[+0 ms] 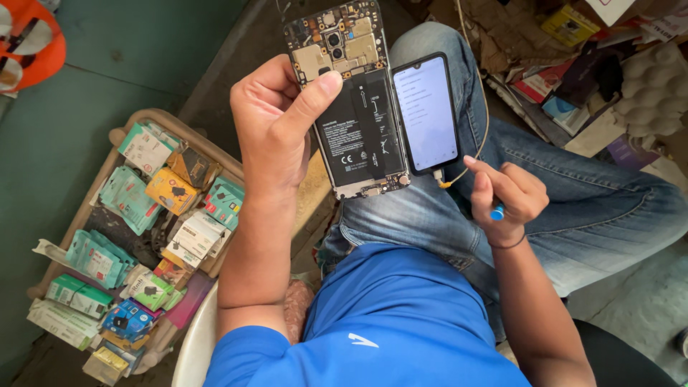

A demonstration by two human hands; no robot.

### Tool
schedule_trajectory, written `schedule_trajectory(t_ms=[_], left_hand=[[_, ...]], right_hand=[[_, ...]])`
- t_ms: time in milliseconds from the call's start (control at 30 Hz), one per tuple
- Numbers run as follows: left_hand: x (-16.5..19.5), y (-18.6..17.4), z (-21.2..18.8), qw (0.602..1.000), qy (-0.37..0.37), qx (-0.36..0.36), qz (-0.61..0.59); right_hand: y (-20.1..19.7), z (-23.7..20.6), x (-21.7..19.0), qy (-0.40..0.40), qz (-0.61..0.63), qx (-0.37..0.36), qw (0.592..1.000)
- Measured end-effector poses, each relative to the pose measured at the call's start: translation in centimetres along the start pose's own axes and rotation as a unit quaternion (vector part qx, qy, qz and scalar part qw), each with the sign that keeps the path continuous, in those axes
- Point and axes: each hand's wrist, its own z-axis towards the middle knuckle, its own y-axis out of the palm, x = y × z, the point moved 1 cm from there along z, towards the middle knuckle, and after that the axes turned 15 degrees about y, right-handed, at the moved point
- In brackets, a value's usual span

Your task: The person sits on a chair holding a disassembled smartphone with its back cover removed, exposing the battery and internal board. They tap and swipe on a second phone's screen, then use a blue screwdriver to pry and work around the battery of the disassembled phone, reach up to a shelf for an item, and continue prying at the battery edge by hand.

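L hand (276,129) grips opened phone (355,100)

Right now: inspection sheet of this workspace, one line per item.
Surface: person's lap, jeans.
Job's things: opened phone, back off, battery and board exposed; second phone, screen lit, on the knee.
Clutter: tray of small packaged boxes; papers and an egg carton.
Grippers: left hand holds the opened phone; right hand grips a blue-tipped tool.
Cables: yellow cable plugged into second phone.
Surroundings: green floor.
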Motion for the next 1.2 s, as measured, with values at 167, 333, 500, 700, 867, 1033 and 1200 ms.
schedule_trajectory(t_ms=[167, 333, 500, 700, 867, 1033, 1200], left_hand=[[0.0, -0.1, -0.1, 1.000, 0.000, 0.002, 0.000], [0.0, 0.0, -0.3, 1.000, -0.001, 0.004, 0.005], [0.0, 0.1, -0.6, 1.000, -0.013, 0.013, 0.015], [-0.2, 0.1, -1.1, 0.998, -0.009, 0.002, 0.057], [-0.6, 0.0, -1.8, 0.996, -0.017, -0.004, 0.093], [-1.1, 0.0, -2.3, 0.995, -0.033, 0.008, 0.091], [-1.1, 0.1, -2.6, 0.996, -0.045, 0.002, 0.071]], right_hand=[[0.6, -0.3, -2.1, 0.072, 0.127, -0.008, 0.989], [1.6, -0.9, -3.9, 0.182, 0.255, -0.125, 0.941], [3.5, -1.5, -5.4, 0.249, 0.408, -0.255, 0.841], [5.3, -1.7, -6.5, 0.281, 0.499, -0.282, 0.770], [5.3, -2.0, -6.8, 0.304, 0.472, -0.273, 0.781], [5.3, -2.4, -6.8, 0.322, 0.448, -0.266, 0.790], [5.6, -2.8, -6.8, 0.335, 0.448, -0.259, 0.788]])
